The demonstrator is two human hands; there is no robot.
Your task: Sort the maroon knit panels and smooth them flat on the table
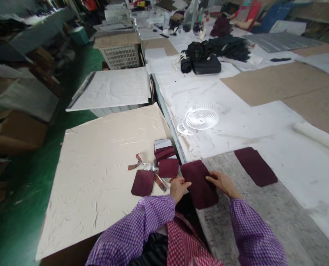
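A stack of maroon fabric pieces lies at the edge of the grey board, partly past the table's side. My left hand grips its left edge, fingertips on the cloth. On the opposite side, my right hand pinches the right edge between thumb and fingers. Further right rests another maroon stack. To the left, a single-looking maroon piece lies beside a fanned pile of maroon and pale pieces. Crumpled silvery and patterned strips sit between them.
A white fan lies on the white-covered table ahead. Beyond it are a black bundle and brown sheets. A cream board covers the left side. Crates line the aisle; a person in red sits far off.
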